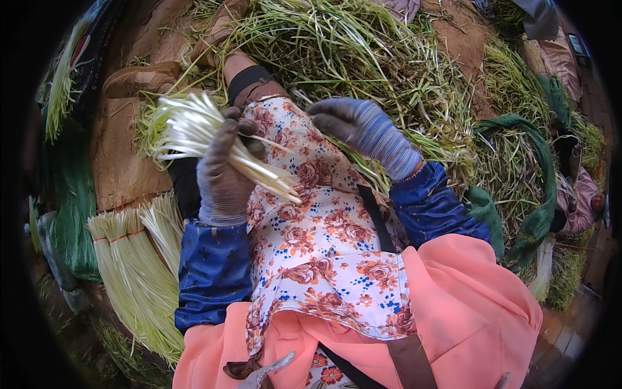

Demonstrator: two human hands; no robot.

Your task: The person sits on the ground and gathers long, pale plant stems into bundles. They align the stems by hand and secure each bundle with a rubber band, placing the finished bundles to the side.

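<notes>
My left hand, in a soiled, grey-blue knit work glove, grips a loose bunch of slender white-stalked greens, perhaps chives. The white ends point up and to the left, and several pale stalks stick out below the fist. Over the knee, my right hand in a matching glove has its fingers slightly bent and apart, with nothing seen between them. A floral apron covers my lap beneath both hands. Beyond the right hand lies a large heap of tangled green stalks and leaves.
Bundles of pale stalks tied with red bands lie to my left, by a green plastic sheet. A brown shoe shows at upper left. A green cloth strip loops over the right-hand heap. Another person's sleeve shows far right.
</notes>
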